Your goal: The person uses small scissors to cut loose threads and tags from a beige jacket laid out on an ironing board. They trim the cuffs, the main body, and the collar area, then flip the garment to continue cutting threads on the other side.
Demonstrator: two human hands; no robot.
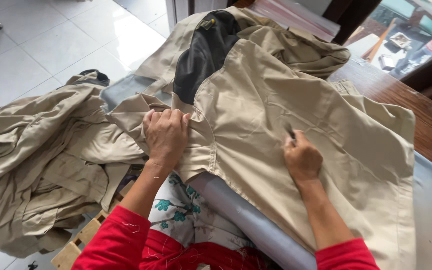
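Observation:
A beige jacket (276, 95) with a black inner collar panel (203, 50) lies spread over a table. My left hand (166, 132) presses down on the jacket's left edge, fingers curled into the cloth near the sleeve seam. My right hand (302, 157) rests on the middle of the fabric and pinches a small dark tool (290, 132) whose tip touches the cloth. Both of my sleeves are red.
A heap of more beige garments (41, 160) hangs to the left over a wooden crate (83, 240). A grey padded table edge (246, 220) runs below the jacket. A dark wooden tabletop (411, 110) lies to the right, and white floor tiles (41, 45) at top left.

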